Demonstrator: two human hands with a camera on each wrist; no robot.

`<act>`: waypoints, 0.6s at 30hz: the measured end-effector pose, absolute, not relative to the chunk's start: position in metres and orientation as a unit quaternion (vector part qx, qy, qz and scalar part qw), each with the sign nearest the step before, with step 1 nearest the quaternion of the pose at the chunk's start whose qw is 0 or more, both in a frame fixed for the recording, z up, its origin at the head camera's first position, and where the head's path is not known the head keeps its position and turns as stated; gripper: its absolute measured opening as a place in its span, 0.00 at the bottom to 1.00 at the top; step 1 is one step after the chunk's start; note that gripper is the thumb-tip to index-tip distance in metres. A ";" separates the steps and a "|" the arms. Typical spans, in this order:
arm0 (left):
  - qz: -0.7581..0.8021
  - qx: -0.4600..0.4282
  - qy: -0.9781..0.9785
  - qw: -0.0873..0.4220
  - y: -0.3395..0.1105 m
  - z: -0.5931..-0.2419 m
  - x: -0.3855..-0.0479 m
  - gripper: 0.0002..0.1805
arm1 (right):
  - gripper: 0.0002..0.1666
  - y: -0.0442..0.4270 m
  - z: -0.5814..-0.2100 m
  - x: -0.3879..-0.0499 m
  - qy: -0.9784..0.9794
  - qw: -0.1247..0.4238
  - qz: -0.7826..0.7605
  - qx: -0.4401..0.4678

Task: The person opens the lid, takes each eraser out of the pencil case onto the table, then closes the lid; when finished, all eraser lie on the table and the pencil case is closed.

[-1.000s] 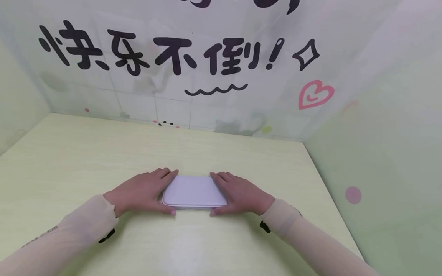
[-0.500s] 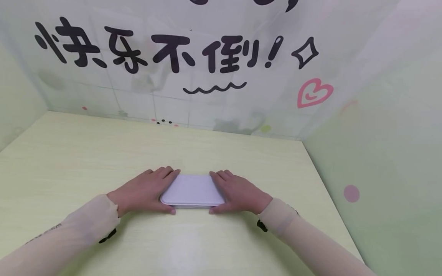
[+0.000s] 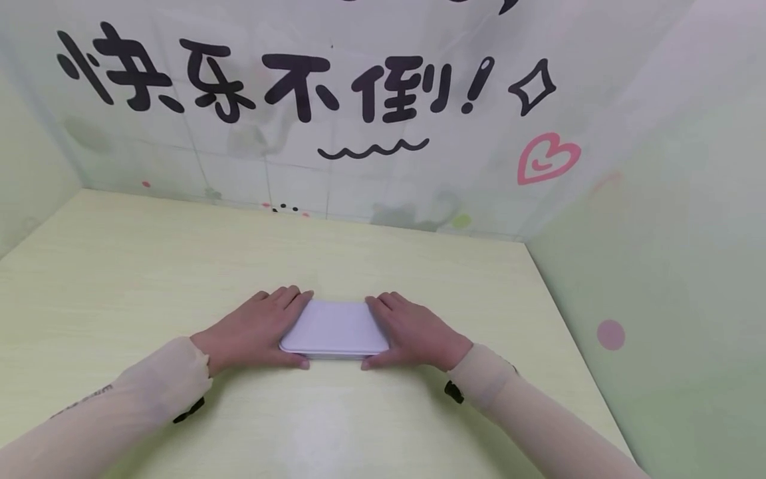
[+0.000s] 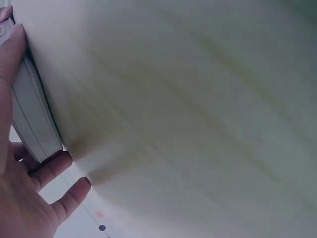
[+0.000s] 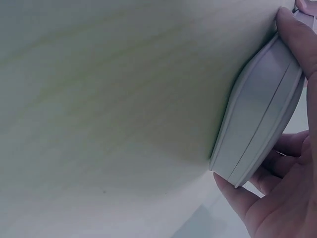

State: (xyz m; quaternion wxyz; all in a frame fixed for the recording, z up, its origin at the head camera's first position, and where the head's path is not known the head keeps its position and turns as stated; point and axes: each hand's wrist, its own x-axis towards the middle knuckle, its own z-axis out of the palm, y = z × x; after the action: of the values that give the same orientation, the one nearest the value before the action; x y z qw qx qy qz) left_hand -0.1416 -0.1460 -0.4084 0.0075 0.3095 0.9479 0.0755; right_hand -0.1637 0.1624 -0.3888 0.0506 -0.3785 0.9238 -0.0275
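The left hand (image 3: 254, 334) and right hand (image 3: 414, 334) grip a box (image 3: 335, 326) by its ends; uneven pressure could skew it

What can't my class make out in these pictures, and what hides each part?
Underside of the white box: head view, hidden by its top.
The box's two ends: head view, mostly covered by the left hand and right hand.
Upper wall writing: head view, cut off by the top edge.
Print on the left sleeve: head view, too small and blurred.
Much of the box: left wrist view, past left edge.
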 end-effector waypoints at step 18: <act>0.133 0.305 0.943 0.019 -0.143 -0.406 -0.140 0.55 | 0.63 0.163 -0.387 -0.172 0.920 0.050 -0.025 -0.387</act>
State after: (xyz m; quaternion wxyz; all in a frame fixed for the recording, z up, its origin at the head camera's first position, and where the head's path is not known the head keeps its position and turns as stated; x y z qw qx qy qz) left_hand -0.1399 -0.1434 -0.4062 0.0194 0.3050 0.9428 0.1333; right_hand -0.1724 0.1627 -0.3867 0.0498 -0.3874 0.9202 -0.0246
